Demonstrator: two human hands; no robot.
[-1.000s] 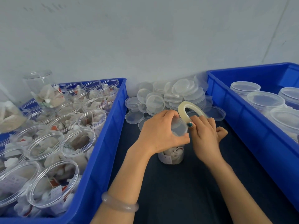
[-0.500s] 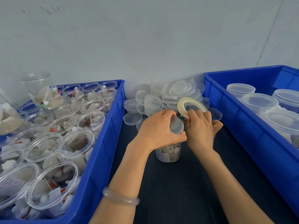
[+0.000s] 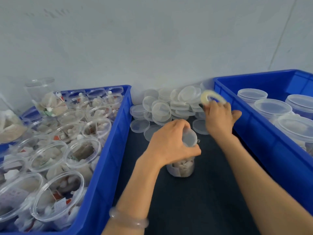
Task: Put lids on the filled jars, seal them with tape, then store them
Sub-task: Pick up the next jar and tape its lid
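Clear jar (image 3: 182, 168) gripped by left hand (image 3: 169, 145); tape roll (image 3: 205, 96) in right hand (image 3: 219, 117).

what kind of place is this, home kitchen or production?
Probably a small hand-packing station, not a kitchen: a blue crate packed with open filled jars, a second crate of lidded jars, a heap of loose lids between them, and a tape roll in the right hand.

blue crates: two, the left crate (image 3: 108, 158) and the right crate (image 3: 262, 141)
jar (image 3: 181, 168) standing on the desk (image 3: 186, 200): one
tape roll (image 3: 205, 97): one
open filled jars (image 3: 84, 150) in the left crate: over a dozen, too blurred to count exactly
lidded jars (image 3: 273, 107) in the right crate: four in view
loose lids (image 3: 160, 111): a heap, well over a dozen
bracelet (image 3: 128, 221): one
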